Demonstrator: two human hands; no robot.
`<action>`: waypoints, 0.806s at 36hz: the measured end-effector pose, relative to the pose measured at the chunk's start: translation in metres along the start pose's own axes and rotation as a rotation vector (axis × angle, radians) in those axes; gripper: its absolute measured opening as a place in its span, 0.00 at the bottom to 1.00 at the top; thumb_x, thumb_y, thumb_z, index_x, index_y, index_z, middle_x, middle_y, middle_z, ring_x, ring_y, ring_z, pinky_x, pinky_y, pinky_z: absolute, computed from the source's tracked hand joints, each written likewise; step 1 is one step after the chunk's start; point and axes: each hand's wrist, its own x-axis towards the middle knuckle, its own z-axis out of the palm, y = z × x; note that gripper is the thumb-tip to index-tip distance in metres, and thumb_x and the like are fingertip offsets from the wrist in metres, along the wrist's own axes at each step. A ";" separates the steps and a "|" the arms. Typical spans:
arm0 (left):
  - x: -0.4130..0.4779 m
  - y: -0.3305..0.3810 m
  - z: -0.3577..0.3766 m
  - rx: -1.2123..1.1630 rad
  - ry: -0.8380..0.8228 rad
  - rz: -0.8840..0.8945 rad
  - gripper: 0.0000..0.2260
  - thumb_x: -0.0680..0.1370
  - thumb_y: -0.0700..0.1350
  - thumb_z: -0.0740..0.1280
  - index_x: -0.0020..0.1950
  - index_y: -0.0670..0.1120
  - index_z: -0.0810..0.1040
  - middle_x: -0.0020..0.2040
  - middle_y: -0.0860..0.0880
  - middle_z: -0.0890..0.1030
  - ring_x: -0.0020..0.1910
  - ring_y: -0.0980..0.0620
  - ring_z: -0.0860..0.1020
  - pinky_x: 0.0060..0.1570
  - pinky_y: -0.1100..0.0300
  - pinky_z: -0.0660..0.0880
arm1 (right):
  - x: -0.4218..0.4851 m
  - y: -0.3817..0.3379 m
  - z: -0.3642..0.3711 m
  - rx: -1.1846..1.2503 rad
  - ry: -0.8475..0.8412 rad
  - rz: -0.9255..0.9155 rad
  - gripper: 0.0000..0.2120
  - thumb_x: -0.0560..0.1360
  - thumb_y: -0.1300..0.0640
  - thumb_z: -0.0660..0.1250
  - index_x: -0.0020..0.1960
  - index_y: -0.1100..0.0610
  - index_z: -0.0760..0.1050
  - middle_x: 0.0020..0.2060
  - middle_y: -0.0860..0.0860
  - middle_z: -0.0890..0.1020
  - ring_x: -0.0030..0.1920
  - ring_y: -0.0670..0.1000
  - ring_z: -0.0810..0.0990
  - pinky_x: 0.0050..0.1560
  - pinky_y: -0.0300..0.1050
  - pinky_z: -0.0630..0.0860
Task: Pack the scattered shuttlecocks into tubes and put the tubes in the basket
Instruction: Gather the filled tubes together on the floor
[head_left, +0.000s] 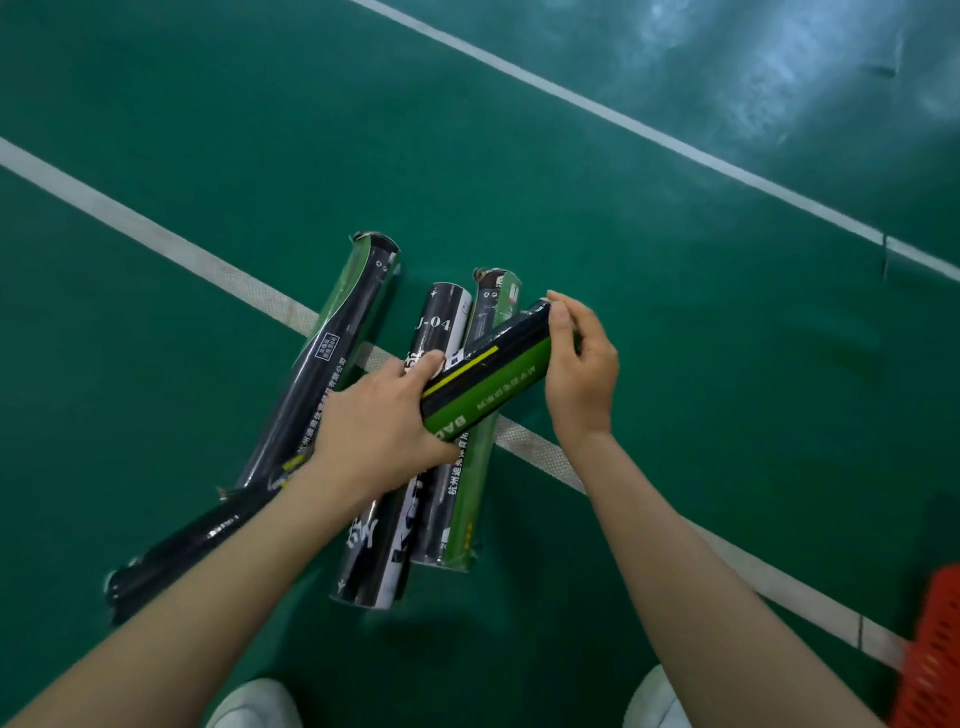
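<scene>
My left hand (382, 421) grips the near end of a black and green shuttlecock tube (488, 371), held tilted above the floor. At the tube's far end, my right hand (579, 364) curls its fingers and thumb round the opening. Below lie several other tubes: a long black and green tube (327, 358) at the left, a black tube (171, 558) under my left forearm, a black and white tube (436, 322) in the middle and a green one (475, 499) beside it. No loose shuttlecock is visible.
The green court floor (675, 322) carries white lines (130, 223). An orange-red plastic basket (932, 654) shows at the bottom right edge. The tips of two white shoes (257, 704) appear at the bottom.
</scene>
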 end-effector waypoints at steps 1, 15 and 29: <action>0.001 0.000 0.005 0.008 -0.025 -0.011 0.40 0.66 0.65 0.70 0.74 0.59 0.56 0.55 0.53 0.74 0.53 0.50 0.76 0.46 0.56 0.74 | 0.002 0.002 0.002 0.059 -0.040 0.071 0.10 0.81 0.55 0.60 0.55 0.53 0.79 0.46 0.42 0.81 0.45 0.38 0.77 0.50 0.36 0.74; 0.053 -0.032 0.044 -0.822 -0.258 -0.456 0.55 0.65 0.65 0.73 0.78 0.46 0.43 0.77 0.40 0.54 0.74 0.41 0.61 0.71 0.43 0.62 | -0.046 0.084 0.021 -0.377 -0.622 0.667 0.49 0.69 0.49 0.74 0.76 0.42 0.42 0.75 0.51 0.61 0.71 0.56 0.66 0.66 0.55 0.68; -0.007 -0.029 0.067 -0.705 -0.339 -0.358 0.50 0.61 0.58 0.80 0.72 0.50 0.50 0.68 0.43 0.69 0.63 0.44 0.72 0.63 0.50 0.71 | -0.077 0.089 0.012 -0.246 -0.644 0.819 0.46 0.72 0.51 0.73 0.74 0.38 0.41 0.66 0.51 0.72 0.57 0.57 0.78 0.47 0.59 0.79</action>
